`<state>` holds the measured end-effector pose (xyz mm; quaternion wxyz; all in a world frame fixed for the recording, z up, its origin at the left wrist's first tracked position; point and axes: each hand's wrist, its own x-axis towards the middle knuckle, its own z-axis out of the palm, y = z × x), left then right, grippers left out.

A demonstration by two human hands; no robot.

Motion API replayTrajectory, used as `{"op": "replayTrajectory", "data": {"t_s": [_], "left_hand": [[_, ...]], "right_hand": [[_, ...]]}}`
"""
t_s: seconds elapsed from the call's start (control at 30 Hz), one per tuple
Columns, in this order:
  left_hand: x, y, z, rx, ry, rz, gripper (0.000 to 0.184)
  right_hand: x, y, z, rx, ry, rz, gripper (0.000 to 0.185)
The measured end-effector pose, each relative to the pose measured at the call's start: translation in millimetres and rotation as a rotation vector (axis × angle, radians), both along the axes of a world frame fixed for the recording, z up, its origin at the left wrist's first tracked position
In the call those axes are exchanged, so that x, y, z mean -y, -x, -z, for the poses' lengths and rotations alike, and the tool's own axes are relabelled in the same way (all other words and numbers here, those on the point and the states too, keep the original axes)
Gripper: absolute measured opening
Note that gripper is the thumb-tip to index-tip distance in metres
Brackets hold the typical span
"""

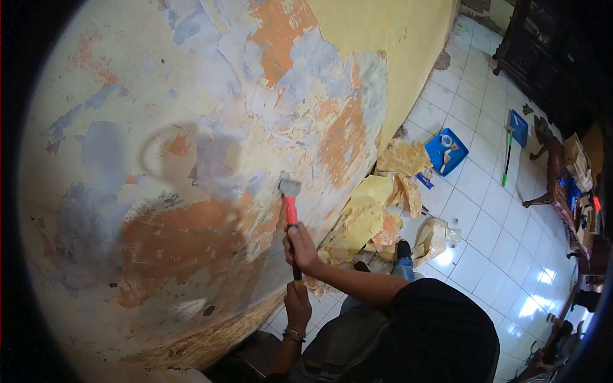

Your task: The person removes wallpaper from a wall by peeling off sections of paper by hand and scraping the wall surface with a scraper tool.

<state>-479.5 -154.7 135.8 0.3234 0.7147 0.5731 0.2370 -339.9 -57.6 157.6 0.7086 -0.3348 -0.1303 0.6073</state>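
Note:
Both of my hands grip a long-handled scraper (pixel 291 214) with a red neck and a wide grey blade. My right hand (pixel 301 247) is wrapped round the handle just below the red part. Lower down, my left hand (pixel 297 305), with a bracelet at the wrist, closes round the handle's end. The blade lies against the wall (pixel 191 249), though firm contact is hard to tell. Patches of orange, grey-blue and cream show on the wall where its surface has come away; pale yellow coating (pixel 364 25) covers the upper right.
Peeled yellow sheets (pixel 367 214) lie on the tiled floor (pixel 482 223) along the wall, near my feet (pixel 403 250). A blue tray (pixel 461 163) holds a roll and small tools. Beyond are a green stick (pixel 508 158), a blue dustpan (pixel 520 131) and dark wooden furniture (pixel 543 51).

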Motion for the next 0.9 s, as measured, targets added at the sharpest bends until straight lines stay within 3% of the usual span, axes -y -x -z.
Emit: {"op": "replayTrajectory", "data": {"t_s": [0.07, 0.13, 0.27, 0.37, 0.5, 0.67, 0.73, 0.8, 0.9], "left_hand": [[2, 0, 0, 0.031, 0.003, -0.008, 0.024], [-15, -11, -13, -0.002, 0.101, 0.015, 0.023], [-24, -13, -2, 0.001, 0.06, 0.025, 0.023], [-6, 3, -2, -0.013, 0.13, -0.042, 0.024], [-38, -11, -18, -0.066, -0.026, 0.044, 0.024], [-42, -37, -25, -0.034, -0.02, 0.084, 0.024], [-21, -29, 1, 0.046, 0.102, -0.007, 0.025], [-27, -48, -15, 0.061, 0.118, 0.004, 0.025], [-65, -74, -17, 0.093, -0.012, 0.113, 0.029]], "right_hand": [[6, 3, 2, -0.054, -0.03, -0.089, 0.024], [-4, -5, -1, -0.056, 0.009, -0.071, 0.022], [-7, -4, 2, -0.089, 0.014, -0.053, 0.019], [2, 4, 4, -0.078, -0.087, -0.044, 0.02], [-24, -16, -13, -0.044, -0.091, 0.003, 0.026], [-29, -36, -15, -0.051, -0.114, 0.065, 0.025], [-10, -26, -8, 0.019, -0.042, -0.068, 0.025], [-13, -38, -13, 0.016, -0.044, -0.079, 0.026], [-46, -74, -21, 0.076, -0.053, 0.087, 0.024]]}}
